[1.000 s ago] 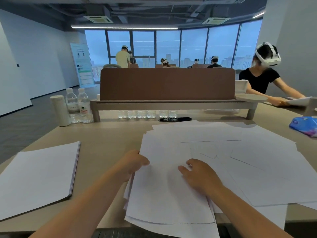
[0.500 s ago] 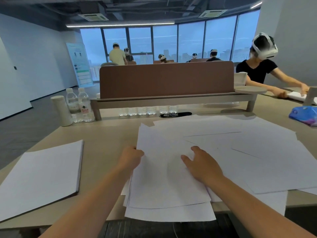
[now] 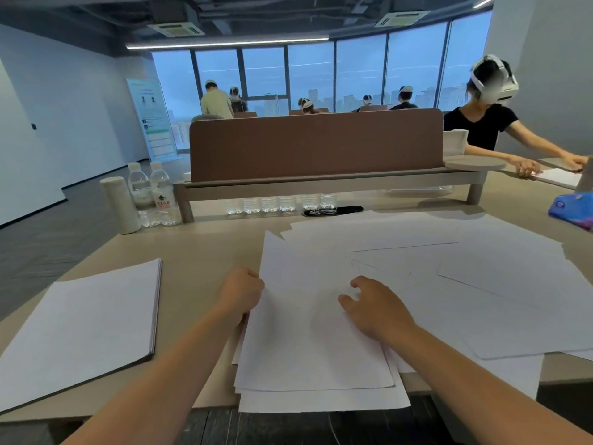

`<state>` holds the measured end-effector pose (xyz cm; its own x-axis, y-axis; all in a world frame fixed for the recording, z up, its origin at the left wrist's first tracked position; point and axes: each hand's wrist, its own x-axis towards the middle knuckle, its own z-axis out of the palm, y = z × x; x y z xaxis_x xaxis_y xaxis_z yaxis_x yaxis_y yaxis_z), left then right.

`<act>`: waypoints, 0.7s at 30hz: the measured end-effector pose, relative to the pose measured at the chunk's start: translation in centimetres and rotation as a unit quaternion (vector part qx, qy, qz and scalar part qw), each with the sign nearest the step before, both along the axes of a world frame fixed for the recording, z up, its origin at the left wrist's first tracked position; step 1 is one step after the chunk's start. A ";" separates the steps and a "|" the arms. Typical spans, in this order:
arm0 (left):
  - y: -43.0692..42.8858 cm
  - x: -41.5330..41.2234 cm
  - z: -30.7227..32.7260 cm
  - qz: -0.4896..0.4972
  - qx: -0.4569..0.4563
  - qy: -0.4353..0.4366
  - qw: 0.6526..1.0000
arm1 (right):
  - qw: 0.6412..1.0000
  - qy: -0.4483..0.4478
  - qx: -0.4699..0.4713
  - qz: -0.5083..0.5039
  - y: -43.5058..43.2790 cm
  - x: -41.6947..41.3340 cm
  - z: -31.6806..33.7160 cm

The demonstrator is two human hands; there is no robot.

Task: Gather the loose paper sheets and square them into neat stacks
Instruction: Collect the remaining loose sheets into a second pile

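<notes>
Left hand (image 3: 242, 293) gripped left edge of loose sheets (image 3: 308, 348); right hand (image 3: 378, 308), fingers apart, pressed on top.

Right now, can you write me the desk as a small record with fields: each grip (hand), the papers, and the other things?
Left grip: holds the left edge of the front pile
Right grip: fingers spread, rests on top of the same pile
Front pile state: edges uneven, near edge hangs over the desk
Loose sheets: scattered and overlapping, right side of the desk
Neat stack: far left, squared, no hand on it
Other things: bottles back left; blue packet back right
</notes>
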<state>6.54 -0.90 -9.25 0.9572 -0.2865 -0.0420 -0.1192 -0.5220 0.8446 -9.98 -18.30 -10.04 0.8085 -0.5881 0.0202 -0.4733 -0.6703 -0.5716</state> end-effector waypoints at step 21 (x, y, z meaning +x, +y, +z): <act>2.2 0.6 0.9 0.018 -0.073 0.113 0.991 | 0.999 -0.026 0.041 0.005 2.0 1.1 0.6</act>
